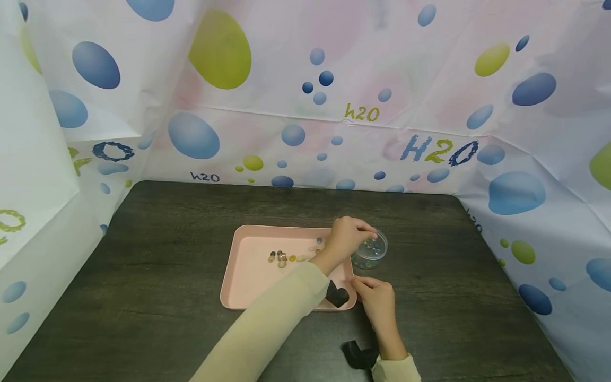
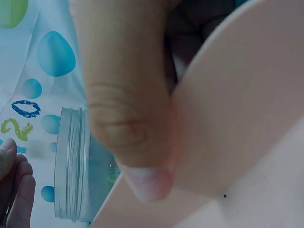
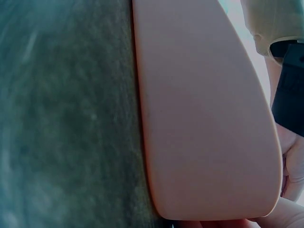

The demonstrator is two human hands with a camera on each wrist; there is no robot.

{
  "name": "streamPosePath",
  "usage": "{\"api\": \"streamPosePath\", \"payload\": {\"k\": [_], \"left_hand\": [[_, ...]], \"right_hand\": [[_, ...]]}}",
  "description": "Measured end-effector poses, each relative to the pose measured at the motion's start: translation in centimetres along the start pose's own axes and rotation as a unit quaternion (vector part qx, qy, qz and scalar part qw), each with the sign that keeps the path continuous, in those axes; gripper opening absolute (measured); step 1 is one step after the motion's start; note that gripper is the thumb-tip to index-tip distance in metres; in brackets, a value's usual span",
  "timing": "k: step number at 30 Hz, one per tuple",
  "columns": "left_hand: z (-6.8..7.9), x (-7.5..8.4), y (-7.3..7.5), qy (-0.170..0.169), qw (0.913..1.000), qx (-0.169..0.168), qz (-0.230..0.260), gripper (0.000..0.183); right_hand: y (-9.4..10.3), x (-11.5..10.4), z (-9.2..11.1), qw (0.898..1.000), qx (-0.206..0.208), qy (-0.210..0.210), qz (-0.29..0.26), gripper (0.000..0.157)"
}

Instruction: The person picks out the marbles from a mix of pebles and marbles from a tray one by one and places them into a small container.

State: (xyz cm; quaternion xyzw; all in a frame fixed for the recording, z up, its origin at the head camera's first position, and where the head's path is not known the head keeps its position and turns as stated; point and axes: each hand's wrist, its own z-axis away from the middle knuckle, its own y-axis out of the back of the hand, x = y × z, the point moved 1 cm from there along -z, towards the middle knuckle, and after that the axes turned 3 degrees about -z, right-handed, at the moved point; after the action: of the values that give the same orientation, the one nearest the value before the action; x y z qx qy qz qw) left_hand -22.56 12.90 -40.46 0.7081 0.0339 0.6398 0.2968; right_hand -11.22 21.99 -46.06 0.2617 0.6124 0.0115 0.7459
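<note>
My left hand reaches across the pink tray to a clear round jar, fingertips close together right over its open mouth. In the left wrist view its fingers are above the jar; I cannot tell whether a small piece is between them. Colourful glassy pieces lie in the jar. My right hand holds the tray at its right side near the front corner, its thumb over the rim and inside the wall. In the right wrist view the fingers show at the tray's corner.
Several small pebbles or beads, brown, white and yellow, are scattered in the tray. Black wrist cameras are worn on both wrists; the left forearm covers part of the tray. A printed backdrop surrounds the dark wooden table.
</note>
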Motion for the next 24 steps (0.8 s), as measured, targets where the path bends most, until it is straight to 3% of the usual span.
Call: {"api": "streamPosePath", "payload": {"k": [10,24], "left_hand": [[0.1,0.0,0.0,-0.007,1.0,0.006,0.003,0.014],[0.5,-1.9,1.3,-0.005,0.9995,0.03,0.002,0.015]], "right_hand": [[0.0,0.0,0.0,1.0,-0.001,-0.003,-0.004,0.019],[-0.1,-0.2,0.1,1.0,-0.001,-0.008,-0.009,0.022]]}}
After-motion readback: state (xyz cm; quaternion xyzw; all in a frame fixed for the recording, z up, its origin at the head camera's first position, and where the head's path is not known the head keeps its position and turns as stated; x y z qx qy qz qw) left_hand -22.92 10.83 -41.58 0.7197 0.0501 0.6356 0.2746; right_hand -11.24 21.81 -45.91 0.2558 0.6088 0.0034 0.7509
